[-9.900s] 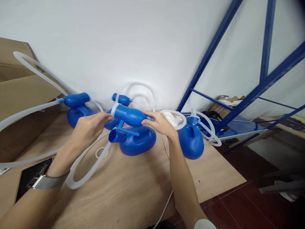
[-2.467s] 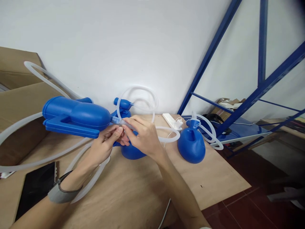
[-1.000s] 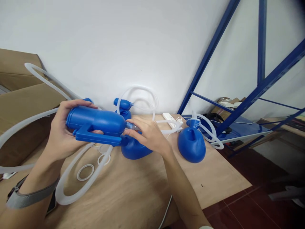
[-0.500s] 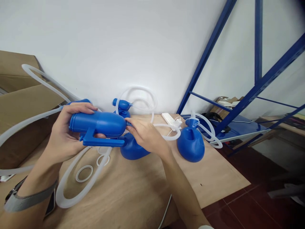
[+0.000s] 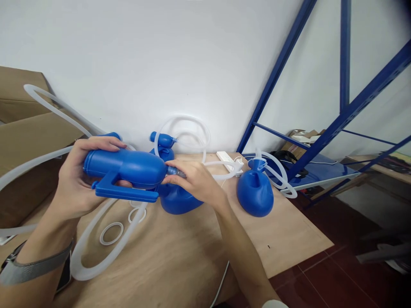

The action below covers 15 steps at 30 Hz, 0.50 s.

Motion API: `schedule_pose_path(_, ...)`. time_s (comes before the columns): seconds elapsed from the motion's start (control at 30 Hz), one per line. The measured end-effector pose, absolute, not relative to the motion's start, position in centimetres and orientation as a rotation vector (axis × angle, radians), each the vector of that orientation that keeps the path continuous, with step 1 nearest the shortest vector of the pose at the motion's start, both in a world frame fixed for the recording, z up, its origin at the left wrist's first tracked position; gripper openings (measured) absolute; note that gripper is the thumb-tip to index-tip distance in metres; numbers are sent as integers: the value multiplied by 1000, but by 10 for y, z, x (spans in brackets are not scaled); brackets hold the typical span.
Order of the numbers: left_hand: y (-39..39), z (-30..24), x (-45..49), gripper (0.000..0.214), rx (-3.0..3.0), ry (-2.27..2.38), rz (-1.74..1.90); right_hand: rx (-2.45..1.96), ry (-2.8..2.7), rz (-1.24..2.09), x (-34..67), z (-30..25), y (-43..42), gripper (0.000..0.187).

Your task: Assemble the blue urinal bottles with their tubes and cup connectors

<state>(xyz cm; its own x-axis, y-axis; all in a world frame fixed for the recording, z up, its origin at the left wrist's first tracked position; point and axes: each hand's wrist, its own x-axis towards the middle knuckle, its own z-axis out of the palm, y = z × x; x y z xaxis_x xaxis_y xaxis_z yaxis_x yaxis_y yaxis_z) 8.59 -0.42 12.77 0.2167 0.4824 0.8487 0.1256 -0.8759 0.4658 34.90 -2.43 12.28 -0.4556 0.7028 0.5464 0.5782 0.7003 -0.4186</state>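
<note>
My left hand (image 5: 75, 184) is wrapped round a blue plastic funnel piece with a handle (image 5: 126, 171), held level above the wooden table (image 5: 180, 256). My right hand (image 5: 194, 182) pinches a clear tube end (image 5: 178, 173) at the narrow tip of that piece. A blue bottle (image 5: 178, 201) lies on the table just behind and below my right hand. A thick white hose (image 5: 96, 252) loops under the held piece.
Another blue bottle (image 5: 255, 192) with coiled tubing stands at the right. More blue pieces (image 5: 162, 140) and tubing lie by the wall. White rings (image 5: 111, 233) lie on the table. A cardboard box (image 5: 28, 141) is at the left, a white power strip (image 5: 227, 159) and blue shelving frame (image 5: 321, 141) at the right.
Earlier the blue piece rested in front of both hands pinching its tip. My left hand has since taken hold of its body and shifted it slightly left; my right hand stays at the tube end.
</note>
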Motion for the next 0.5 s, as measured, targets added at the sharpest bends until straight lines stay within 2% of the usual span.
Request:
schedule_pose_path(0.13,-2,127,84,57,2263,599,1722,-1074,-2116,181,346,120,-24,21)
schedule_pose_path(0.5,2,128,77,63,2433,563,1870,-1203,-2057,-65,339,116,-24,41)
